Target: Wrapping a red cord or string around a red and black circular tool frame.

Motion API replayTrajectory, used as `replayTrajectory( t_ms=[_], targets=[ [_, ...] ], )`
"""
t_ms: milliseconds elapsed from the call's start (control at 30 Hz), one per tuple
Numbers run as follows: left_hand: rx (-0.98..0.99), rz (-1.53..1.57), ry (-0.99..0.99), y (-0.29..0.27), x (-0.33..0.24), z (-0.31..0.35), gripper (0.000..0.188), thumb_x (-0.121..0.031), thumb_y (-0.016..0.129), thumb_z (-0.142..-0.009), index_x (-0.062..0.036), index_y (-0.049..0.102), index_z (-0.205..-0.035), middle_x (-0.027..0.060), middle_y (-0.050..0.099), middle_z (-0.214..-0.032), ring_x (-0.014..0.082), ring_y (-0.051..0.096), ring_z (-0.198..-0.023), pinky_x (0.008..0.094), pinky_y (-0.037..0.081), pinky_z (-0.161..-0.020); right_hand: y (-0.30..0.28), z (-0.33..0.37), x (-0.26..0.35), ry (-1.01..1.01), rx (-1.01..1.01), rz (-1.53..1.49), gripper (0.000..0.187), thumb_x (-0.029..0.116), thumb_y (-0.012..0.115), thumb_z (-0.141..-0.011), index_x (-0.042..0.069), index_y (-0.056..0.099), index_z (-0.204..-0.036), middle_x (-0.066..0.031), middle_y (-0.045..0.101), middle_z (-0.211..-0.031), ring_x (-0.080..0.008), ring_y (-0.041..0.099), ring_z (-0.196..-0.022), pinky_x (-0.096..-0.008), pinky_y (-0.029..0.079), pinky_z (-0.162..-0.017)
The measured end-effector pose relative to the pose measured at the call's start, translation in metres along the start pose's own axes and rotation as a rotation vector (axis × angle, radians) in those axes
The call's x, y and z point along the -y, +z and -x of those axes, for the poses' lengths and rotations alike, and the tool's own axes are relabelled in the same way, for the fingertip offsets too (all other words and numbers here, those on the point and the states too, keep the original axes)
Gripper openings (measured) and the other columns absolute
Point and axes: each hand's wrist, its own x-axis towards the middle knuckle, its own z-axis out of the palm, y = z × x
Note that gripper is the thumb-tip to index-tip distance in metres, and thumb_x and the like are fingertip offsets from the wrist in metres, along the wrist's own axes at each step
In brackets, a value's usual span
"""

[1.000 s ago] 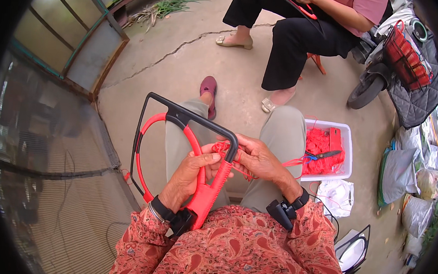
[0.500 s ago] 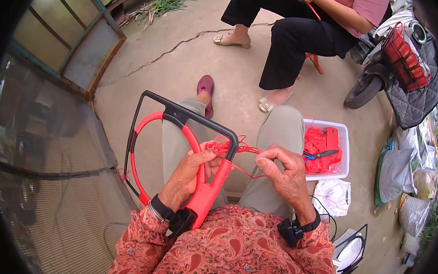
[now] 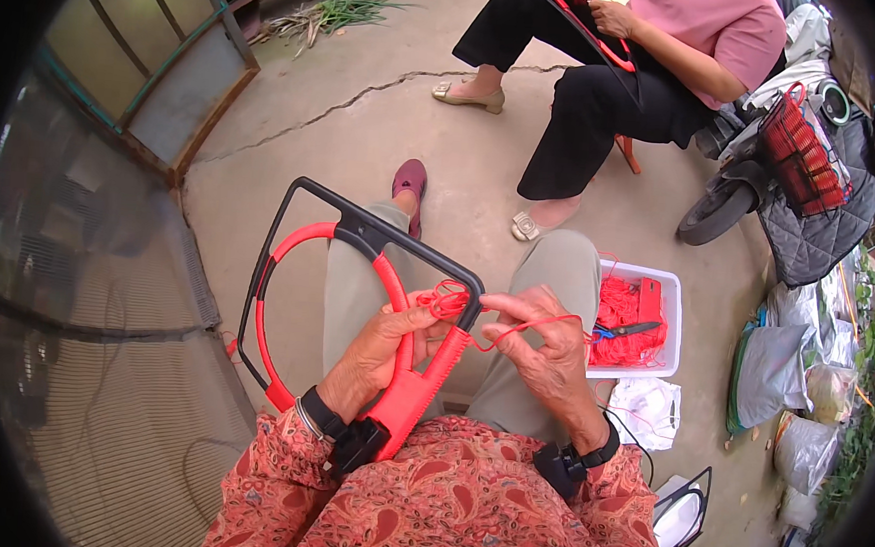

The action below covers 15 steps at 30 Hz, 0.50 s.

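Across my lap lies a red and black frame [image 3: 417, 381], with a round hoop inside a black angular outer bar and a ribbed red grip. My left hand [image 3: 375, 348] is closed at the hoop, pinching a small looped bundle of red cord [image 3: 446, 296] between thumb and fingers. A loose strand runs from that bundle to my right hand [image 3: 549, 366], whose fingertips are closed on the cord just right of the frame's black corner. The strand loops over the right fingers. Both wrists wear black bands with a dark box.
Right of my knee sits a white bin [image 3: 673, 313] of red cord with blue-handled scissors [image 3: 626, 330] on top. A white plastic bag [image 3: 646, 412] lies beside it. Ahead, another person [image 3: 687, 43] sits holding a similar frame. A screened panel [image 3: 93, 343] stands at left, sacks [image 3: 775, 364] at right.
My right hand has moved left, up to the frame's corner, and the cord strand now loops over its fingers. My left hand keeps its hold. The other person's hands and frame have come further into view.
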Motion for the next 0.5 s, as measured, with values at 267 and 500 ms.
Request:
replayTrajectory(
  t_ms=[267, 500],
  targets=[
    [0.081, 0.022, -0.102, -0.006, 0.001, -0.006, 0.037, -0.009, 0.059, -0.088, -0.0031, 0.048, -0.122, 0.0117, 0.060, -0.113, 0.0269, 0.062, -0.102, 0.0480, 0.054, -0.085, 0.019, -0.029, 0.010, -0.298, 0.098, 0.596, 0.036, 0.015, 0.073, -0.069, 0.006, 0.064, -0.103, -0.0120, 0.045, -0.135, -0.0343, 0.038, -0.128, -0.0472, 0.031, -0.100],
    [0.154, 0.067, -0.144, -0.007, 0.002, -0.009, 0.040, -0.008, 0.060, -0.084, -0.0047, 0.050, -0.122, 0.0133, 0.060, -0.114, 0.0298, 0.062, -0.102, 0.0502, 0.053, -0.085, 0.028, -0.019, -0.019, -0.266, 0.038, 0.511, 0.022, 0.015, 0.071, -0.074, 0.004, 0.067, -0.093, -0.0136, 0.048, -0.132, -0.0344, 0.041, -0.124, -0.0468, 0.034, -0.100]
  ],
)
